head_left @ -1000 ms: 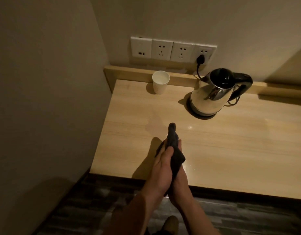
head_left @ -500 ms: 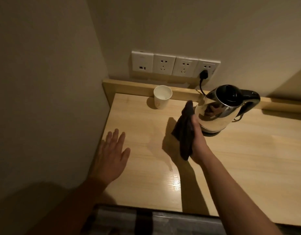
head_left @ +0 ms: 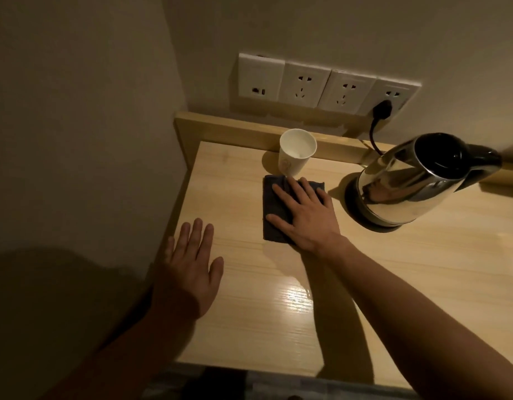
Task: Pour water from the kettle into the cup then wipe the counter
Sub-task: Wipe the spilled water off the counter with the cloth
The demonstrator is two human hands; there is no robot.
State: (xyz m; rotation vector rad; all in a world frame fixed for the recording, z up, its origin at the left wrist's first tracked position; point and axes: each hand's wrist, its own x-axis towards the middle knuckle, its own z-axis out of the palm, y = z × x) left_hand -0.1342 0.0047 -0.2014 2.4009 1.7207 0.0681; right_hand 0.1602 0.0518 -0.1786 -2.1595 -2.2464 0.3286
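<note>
A dark folded cloth (head_left: 275,209) lies flat on the light wooden counter (head_left: 394,269), just in front of the white paper cup (head_left: 295,154). My right hand (head_left: 304,215) presses palm down on the cloth with its fingers spread. My left hand (head_left: 191,264) rests flat and empty on the counter near its left edge. The steel kettle (head_left: 417,180) with a black lid and handle sits on its base to the right of the cloth. The cup stands against the back ledge with water in it.
A wall (head_left: 76,140) borders the counter on the left. A row of white sockets (head_left: 321,85) is on the back wall, with the kettle's black plug (head_left: 381,108) in the rightmost one. A glossy patch (head_left: 295,298) shines near the counter's front.
My right hand carried the cloth from mid-air beside the kettle down onto the counter in front of the cup and flattened it. My left hand stayed flat on the counter.
</note>
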